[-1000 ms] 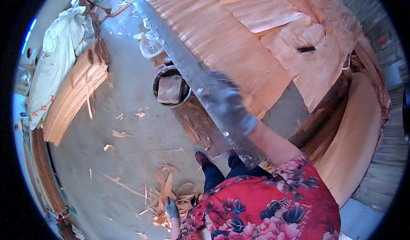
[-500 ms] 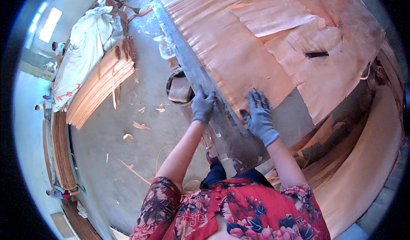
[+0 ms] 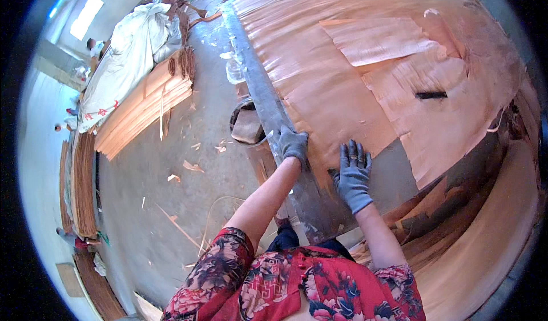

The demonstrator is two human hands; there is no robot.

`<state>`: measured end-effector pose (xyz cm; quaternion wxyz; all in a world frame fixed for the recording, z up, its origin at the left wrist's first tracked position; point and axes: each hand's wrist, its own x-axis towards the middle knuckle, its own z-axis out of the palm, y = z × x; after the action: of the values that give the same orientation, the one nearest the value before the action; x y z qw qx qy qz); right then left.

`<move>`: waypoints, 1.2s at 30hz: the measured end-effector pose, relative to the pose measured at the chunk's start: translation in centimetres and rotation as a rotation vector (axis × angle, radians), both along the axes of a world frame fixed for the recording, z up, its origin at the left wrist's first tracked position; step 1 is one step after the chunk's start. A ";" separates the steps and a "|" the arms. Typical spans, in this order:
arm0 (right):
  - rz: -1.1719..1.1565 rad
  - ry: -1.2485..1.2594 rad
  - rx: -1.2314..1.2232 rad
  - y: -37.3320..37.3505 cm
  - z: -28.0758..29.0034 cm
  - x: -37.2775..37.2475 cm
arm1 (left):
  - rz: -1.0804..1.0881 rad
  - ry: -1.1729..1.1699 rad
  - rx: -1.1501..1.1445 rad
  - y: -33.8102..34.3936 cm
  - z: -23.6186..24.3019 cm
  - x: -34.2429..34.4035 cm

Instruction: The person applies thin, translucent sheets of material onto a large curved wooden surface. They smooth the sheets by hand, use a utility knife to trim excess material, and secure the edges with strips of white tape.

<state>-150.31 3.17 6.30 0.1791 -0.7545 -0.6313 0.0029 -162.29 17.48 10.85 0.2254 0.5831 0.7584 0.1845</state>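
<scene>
Bare forearms reached forward; the gloved left hand lay, fingers bent, at the left edge of the bench, the gloved right hand palm down, fingers pointing forward, near its front end

The left fingers and right fingers are slate grey, the right ones darker towards their tips. Ahead of them, the large sheet is orange-tan with fine streaks; the smaller sheet farther off is paler peach. The bar ahead and right of the right fingers is black. Beside these, the desk shows grey. Behind both, the shirt is red, flowered in pink and dark blue.
</scene>
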 end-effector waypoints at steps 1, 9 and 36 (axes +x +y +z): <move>0.002 -0.009 -0.006 0.1 0.0 0.0 | -0.004 -0.020 -0.005 0.2 -0.4 -0.2; 0.023 -0.030 -0.021 0.7 -0.4 -0.3 | 0.036 -0.059 -0.019 0.5 -0.9 -0.4; 0.094 0.050 -0.100 -1.6 1.1 -0.7 | -0.913 0.423 0.333 0.4 -4.0 -2.6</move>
<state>-150.98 1.55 7.41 0.1565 -0.7317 -0.6605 0.0620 -164.88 17.88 6.85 0.0291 0.9064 0.4166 0.0636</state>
